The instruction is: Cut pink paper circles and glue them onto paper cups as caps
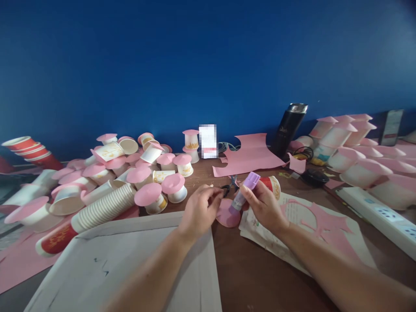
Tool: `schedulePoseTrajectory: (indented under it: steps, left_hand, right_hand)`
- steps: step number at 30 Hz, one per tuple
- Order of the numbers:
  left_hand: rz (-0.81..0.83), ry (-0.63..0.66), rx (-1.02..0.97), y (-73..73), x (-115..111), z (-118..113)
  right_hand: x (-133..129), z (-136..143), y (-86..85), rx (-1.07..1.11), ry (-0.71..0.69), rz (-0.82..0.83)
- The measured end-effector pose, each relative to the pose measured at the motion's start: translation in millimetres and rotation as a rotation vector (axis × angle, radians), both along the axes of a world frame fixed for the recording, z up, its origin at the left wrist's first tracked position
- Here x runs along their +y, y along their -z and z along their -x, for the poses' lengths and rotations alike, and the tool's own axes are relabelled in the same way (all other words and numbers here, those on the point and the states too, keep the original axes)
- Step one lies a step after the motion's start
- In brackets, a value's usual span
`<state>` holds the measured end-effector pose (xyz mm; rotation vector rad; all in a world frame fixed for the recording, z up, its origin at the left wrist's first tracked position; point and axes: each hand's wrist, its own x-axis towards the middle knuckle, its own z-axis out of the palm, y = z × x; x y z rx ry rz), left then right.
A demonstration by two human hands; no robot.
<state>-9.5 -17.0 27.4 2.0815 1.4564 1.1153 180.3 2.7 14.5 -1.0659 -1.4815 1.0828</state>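
Right hand (264, 206): thumb and fingers closed around a purple glue stick (251, 180), smooth plastic, opaque at its upper end and cloudy, translucent lower down. I hold it aslant, lower end over a pink disc (227, 220); whether the two touch, I cannot tell.

Left hand (201, 209): fingers curled, thumb drawn in close to the index. Whether a thin edge is pinched there I cannot tell. The disc, flat, matt and round, lies between my hands, just beside the left fingertips.

Beyond my fingers, a black loop (225, 189), rounded and narrow. Behind the right hand, a red-and-white paper cup (276, 187). By that forearm, pale papers (289, 255) carrying pink offcuts (328, 223), curved and spiky.

Farther back, a pink sheet (251, 156), its edge bitten into round hollows. To the left, nested cups (104, 208), ribbed by their stacked rims, and a heap of white cups with pink discs on their ends, some upright, some tipped. Under everything, dark brown tabletop (240, 273).
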Motion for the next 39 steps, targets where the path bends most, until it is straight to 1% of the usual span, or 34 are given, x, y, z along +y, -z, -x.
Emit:
schedulePoseTrajectory:
  steps: [3, 5, 6, 8, 11, 14, 16, 17, 19, 20, 21, 22, 23, 24, 25, 27, 29, 31, 33, 34, 36, 39]
  left_hand:
    - [0.196, 0.128, -0.122, -5.1, -5.4, -4.6]
    - [0.295, 0.195, -0.119, -6.8, -7.5, -5.4]
    - [0.318, 0.213, -0.098, -7.1, -8.0, -5.4]
    - [0.32, 0.195, -0.072, -6.8, -8.1, -5.4]
    - [0.316, 0.155, -0.135, -5.1, -7.4, -6.1]
    - [0.341, 0.193, -0.156, -4.5, -7.4, -5.9]
    - [0.321, 0.176, -0.119, -5.8, -7.2, -3.5]
    - [0.28, 0.128, -0.098, -6.9, -6.7, -1.6]
    - [0.114, -0.004, -0.042, -9.7, -5.0, 3.0]
    - [0.002, -0.056, 0.004, -11.2, -3.9, 5.3]
    - [-0.113, -0.081, 0.066, -12.5, -2.8, 7.3]
    - [-0.21, -0.071, 0.139, -13.6, -1.8, 8.8]
    - [-0.278, -0.032, 0.217, -14.2, -1.0, 9.8]
    - [-0.311, 0.024, 0.29, -14.3, -0.4, 10.4]
    - [-0.31, 0.082, 0.347, -13.9, -0.1, 10.5]
    - [-0.229, 0.16, 0.404, -11.5, 0.5, 10.3]
    - [-0.125, 0.155, 0.397, -8.1, 1.2, 10.3]
    - [-0.058, 0.097, 0.371, -5.1, 2.2, 10.9]
    - [-0.041, 0.044, 0.371, -3.2, 3.0, 11.4]
    - [-0.04, 0.029, 0.382, -2.6, 3.2, 11.3]
    - [-0.047, 0.04, 0.408, -1.9, 2.8, 10.2]
    - [-0.053, 0.12, 0.401, -1.9, 0.9, 6.8]
  right_hand:
    - [-3.0, 3.3, -2.8, 0.009, -0.061, -0.005]
    - [-5.6, 5.3, -4.7, 0.004, -0.083, -0.023]
    - [-6.8, 6.1, -5.3, 0.0, -0.093, -0.033]
    - [-8.7, 7.6, -5.6, 0.002, -0.127, -0.042]
    - [-9.6, 9.2, -3.9, -0.024, -0.191, -0.017]
    - [-9.0, 8.4, -4.0, -0.113, -0.226, -0.007]
    - [-8.5, 5.2, -6.9, -0.149, -0.237, -0.015]
    - [-8.4, 2.8, -9.2, -0.161, -0.24, -0.016]
    - [-8.6, -2.6, -15.0, -0.193, -0.255, 0.0]
    - [-9.0, -4.9, -18.1, -0.211, -0.271, 0.02]
    - [-9.7, -6.7, -20.9, -0.222, -0.293, 0.045]
    - [-10.4, -7.7, -23.3, -0.216, -0.314, 0.067]
    - [-11.2, -8.0, -24.8, -0.196, -0.339, 0.087]
    - [-12.0, -7.5, -25.5, -0.163, -0.359, 0.105]
    - [-12.5, -6.6, -25.2, -0.118, -0.371, 0.124]
    - [-12.4, -4.7, -22.1, -0.014, -0.405, 0.192]
    - [-10.6, -4.0, -17.0, 0.112, -0.458, 0.284]
    - [-7.6, -4.7, -12.3, 0.24, -0.498, 0.327]
    - [-5.3, -5.2, -9.4, 0.309, -0.497, 0.263]
    - [-4.9, -4.8, -8.9, 0.296, -0.486, 0.21]
    - [-6.0, -2.0, -9.6, 0.196, -0.438, 0.096]
    - [-10.5, 4.8, -12.2, 0.009, -0.288, -0.022]
